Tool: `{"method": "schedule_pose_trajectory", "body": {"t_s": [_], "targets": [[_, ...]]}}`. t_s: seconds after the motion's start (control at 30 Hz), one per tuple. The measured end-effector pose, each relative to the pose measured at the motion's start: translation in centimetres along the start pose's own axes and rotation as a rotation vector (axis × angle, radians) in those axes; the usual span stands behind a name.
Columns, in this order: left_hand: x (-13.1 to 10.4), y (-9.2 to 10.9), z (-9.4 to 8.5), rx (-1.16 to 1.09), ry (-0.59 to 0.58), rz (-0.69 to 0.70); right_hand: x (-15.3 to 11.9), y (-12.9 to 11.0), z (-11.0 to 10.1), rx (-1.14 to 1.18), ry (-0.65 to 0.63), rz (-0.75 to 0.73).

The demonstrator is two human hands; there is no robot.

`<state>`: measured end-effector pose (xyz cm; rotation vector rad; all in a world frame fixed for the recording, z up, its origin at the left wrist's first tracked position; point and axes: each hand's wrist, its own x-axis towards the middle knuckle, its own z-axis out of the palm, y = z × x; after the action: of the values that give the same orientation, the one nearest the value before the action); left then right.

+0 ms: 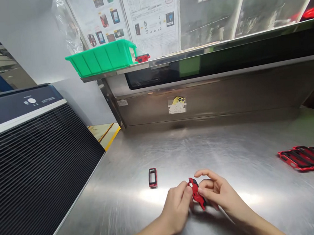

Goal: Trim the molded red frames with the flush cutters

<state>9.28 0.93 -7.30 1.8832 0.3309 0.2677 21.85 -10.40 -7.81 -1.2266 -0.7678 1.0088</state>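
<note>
I am gripping a small red and black case (197,194) between both hands, just above the steel table (230,151). My left hand (177,206) is pinching its near side; my right hand (217,192) is closing on the far side. Its long axis is running from upper left to lower right. A second small case (152,177) is lying flat to the left, pointing away from me. Red frames (307,156) are lying far right, and a green bin (103,58) is sitting on the shelf beyond.

Both hands, left hand (177,204) and right hand (215,191), pinch a small red-and-black plastic frame piece (197,194) above the brushed steel worktable (230,151). A matching small rectangular red-and-black frame (152,177) lies at ten o'clock from them. A row of flat red-and-black frames (307,156) rests at three o'clock.
</note>
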Motion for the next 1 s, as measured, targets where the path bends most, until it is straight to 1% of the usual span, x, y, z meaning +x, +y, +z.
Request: {"method": "schedule_pose_trajectory", "body": {"t_s": [0.1,0.2,0.33,0.43,0.57,0.63,0.7,0.77,0.83,0.9,0.93,1.0], "targets": [[0.0,0.0,0.0,-0.128,-0.028,-0.08,-0.1,-0.1,0.2,-0.023,-0.011,-0.004],[0.0,0.3,-0.2,-0.173,-0.038,-0.085,-0.2,-0.4,0.3,-0.042,-0.041,-0.002],[-0.1,0.8,-0.1,-0.179,-0.037,-0.096,-0.3,-0.5,0.3,-0.05,-0.054,-0.014],[0.0,0.7,0.1,-0.2,-0.035,-0.111,-0.5,-0.6,0.4,-0.078,-0.028,-0.023],[0.6,0.1,0.0,-0.309,0.011,-0.213,-1.0,-0.8,0.8,-0.211,0.022,-0.058],[1.0,-0.1,-0.1,-0.349,0.021,-0.252,-1.3,-1.0,1.0,-0.272,-0.005,-0.074],[1.1,-0.1,-0.2,-0.358,0.002,-0.266,-1.4,-1.2,1.2,-0.294,-0.047,-0.07],[1.0,0.0,-0.2,-0.311,0.001,-0.261,-1.4,-1.3,1.3,-0.254,-0.062,-0.062],[0.6,0.3,-0.2,-0.194,0.051,-0.232,-1.3,-1.2,1.1,-0.173,-0.038,-0.04],[0.1,0.5,-0.2,-0.045,0.106,-0.158,-1.1,-1.2,0.9,-0.1,-0.01,-0.004],[-0.2,0.6,-0.2,0.026,0.113,-0.112,-0.9,-1.1,0.7,-0.078,-0.004,0.01],[-0.5,0.8,-0.3,0.129,0.089,-0.011,-0.7,-1.0,0.5,-0.055,-0.002,0.012]]}}
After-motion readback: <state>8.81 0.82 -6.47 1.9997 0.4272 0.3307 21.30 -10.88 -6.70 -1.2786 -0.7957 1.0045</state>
